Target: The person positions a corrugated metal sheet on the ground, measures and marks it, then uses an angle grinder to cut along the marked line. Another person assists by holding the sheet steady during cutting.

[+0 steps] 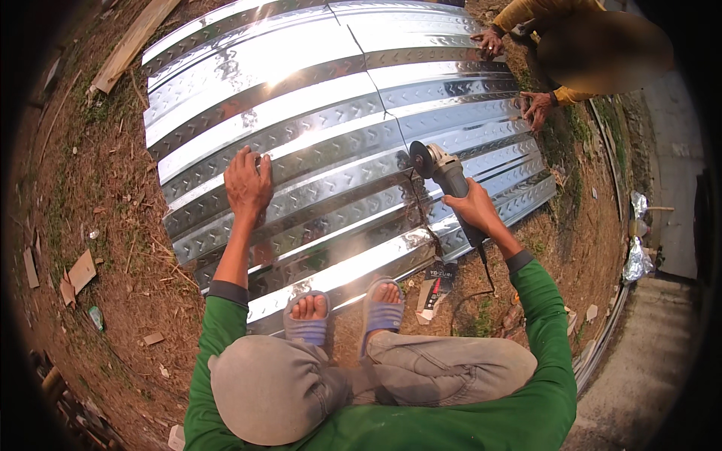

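A shiny corrugated metal sheet [301, 188] with an embossed pattern lies on the ground in front of me. My left hand [248, 183] presses flat on its left part, fingers stretched out. My right hand [474, 207] is wrapped round the grey body of an angle grinder [450, 177]. The grinder's dark disc [421, 159] stands at a dark line that crosses the sheet from the far edge towards me. Whether the disc touches the metal I cannot tell. Dark smudges mark the sheet beside the disc. A black cord trails from the grinder's near end.
At the far right, another person's hands [536, 110] rest on the sheet's edge. By my sandalled feet lies a printed cardboard box [436, 289]. A wooden plank [135, 43] lies far left. Crumpled foil [638, 259] and a concrete strip [639, 353] are on the right.
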Demonstrator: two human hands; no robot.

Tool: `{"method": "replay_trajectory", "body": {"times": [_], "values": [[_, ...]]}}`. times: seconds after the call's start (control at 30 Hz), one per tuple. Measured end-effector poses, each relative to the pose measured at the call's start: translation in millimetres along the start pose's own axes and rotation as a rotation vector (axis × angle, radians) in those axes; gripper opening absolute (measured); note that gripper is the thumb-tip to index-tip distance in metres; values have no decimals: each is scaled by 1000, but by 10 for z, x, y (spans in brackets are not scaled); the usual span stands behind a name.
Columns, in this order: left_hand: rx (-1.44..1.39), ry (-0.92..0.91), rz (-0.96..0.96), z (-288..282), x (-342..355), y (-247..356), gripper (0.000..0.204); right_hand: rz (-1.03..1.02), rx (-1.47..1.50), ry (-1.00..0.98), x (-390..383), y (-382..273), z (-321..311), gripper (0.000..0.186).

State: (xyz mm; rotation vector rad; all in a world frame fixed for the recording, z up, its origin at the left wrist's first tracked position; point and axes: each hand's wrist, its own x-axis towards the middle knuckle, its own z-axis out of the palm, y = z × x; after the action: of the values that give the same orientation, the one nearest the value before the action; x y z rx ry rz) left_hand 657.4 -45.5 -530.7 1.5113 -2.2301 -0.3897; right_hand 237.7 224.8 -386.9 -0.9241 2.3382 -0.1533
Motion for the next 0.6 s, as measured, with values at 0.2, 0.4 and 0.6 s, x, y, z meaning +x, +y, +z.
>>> {"method": "replay_trajectory", "body": {"times": [0.2, 0.4, 0.6], "values": [[-13, -10, -4, -6, -1, -2, 39, 3, -18, 7, 22, 34, 21, 82], [-6, -10, -3, -14, 0, 8, 40, 1, -34, -3, -54, 83, 42, 83], [-10, 12, 1, 18, -3, -7, 39, -16, -18, 10, -68, 53, 58, 80]]}}
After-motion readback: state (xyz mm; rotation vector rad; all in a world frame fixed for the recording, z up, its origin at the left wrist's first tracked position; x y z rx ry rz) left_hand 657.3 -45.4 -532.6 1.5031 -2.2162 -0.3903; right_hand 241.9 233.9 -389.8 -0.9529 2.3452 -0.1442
